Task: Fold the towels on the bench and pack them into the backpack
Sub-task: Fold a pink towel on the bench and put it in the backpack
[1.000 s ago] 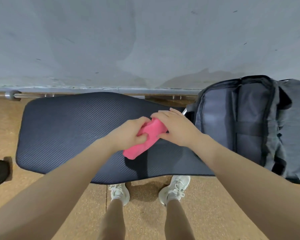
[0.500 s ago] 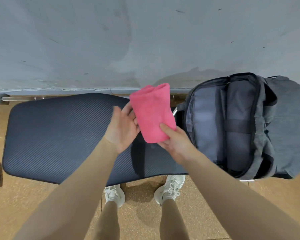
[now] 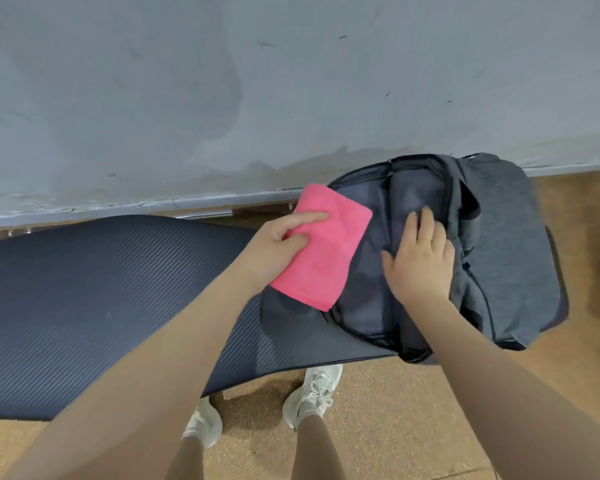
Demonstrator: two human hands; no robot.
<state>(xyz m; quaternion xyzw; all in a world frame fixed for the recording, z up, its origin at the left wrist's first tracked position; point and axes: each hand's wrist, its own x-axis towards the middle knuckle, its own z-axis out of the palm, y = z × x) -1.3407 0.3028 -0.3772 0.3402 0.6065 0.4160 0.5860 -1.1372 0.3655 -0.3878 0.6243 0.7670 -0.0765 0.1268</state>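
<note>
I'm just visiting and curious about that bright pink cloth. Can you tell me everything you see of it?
The pink folded towel is a soft, fuzzy cloth folded into a neat rectangle. It is held tilted in the air over the near edge of the open grey fabric backpack, above the dark ribbed bench pad. The left hand grips it, fingers on top. The right hand is apart from it, resting on the backpack's inside.

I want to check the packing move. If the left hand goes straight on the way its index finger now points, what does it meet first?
Probably the open backpack: the left hand holds the pink towel, finger pointing right toward the bag's interior. The towel's far edge would likely touch first; depth is unclear.
</note>
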